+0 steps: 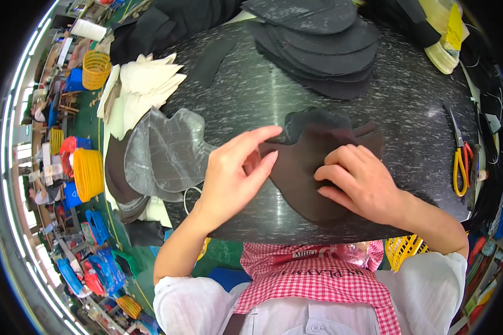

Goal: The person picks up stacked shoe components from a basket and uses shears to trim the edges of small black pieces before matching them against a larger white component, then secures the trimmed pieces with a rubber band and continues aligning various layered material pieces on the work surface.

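Note:
A dark brown, curved cut piece of sheet material (pixel 304 181) lies on the black, streaked tabletop in front of me, overlapping a black piece (pixel 318 118) at its far side. My left hand (pixel 229 174) is at its left tip, thumb and forefinger apart on either side of that tip. Over the brown piece, my right hand (pixel 358 183) rests with curled fingers. Whatever those fingertips may pinch is hidden. To the left of my left hand lie grey, shiny-faced cut pieces (pixel 167 151), with brown ones under their left side.
Stacked black rounded pieces (pixel 324 47) sit at the far side, and white cut pieces (pixel 145 84) at the far left. Yellow-handled scissors (pixel 459 167) lie near the right edge. A yellow basket (pixel 405 251) stands below the table's front edge.

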A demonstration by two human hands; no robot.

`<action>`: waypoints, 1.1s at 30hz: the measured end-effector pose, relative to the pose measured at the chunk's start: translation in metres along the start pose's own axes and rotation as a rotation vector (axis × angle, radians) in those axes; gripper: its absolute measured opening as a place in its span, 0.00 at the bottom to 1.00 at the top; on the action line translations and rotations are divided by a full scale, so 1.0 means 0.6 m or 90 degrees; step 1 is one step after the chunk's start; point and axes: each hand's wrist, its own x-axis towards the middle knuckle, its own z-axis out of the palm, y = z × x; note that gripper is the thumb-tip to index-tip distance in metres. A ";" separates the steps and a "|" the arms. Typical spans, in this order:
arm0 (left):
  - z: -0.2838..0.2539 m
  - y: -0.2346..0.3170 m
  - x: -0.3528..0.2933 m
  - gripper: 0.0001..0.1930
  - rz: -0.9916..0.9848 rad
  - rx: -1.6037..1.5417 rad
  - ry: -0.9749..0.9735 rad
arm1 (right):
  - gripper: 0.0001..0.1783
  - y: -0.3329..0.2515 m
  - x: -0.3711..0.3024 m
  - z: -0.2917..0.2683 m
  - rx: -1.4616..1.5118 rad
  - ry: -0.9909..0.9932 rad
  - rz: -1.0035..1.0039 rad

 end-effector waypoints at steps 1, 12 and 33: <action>-0.003 -0.007 0.001 0.19 -0.008 -0.020 0.004 | 0.15 0.000 0.000 0.002 0.004 -0.001 -0.009; -0.009 -0.023 0.018 0.28 0.223 0.436 0.155 | 0.32 0.003 0.017 -0.011 -0.157 -0.182 -0.016; 0.015 0.017 0.092 0.33 0.365 0.249 0.038 | 0.11 0.202 0.195 -0.105 -0.011 0.193 0.019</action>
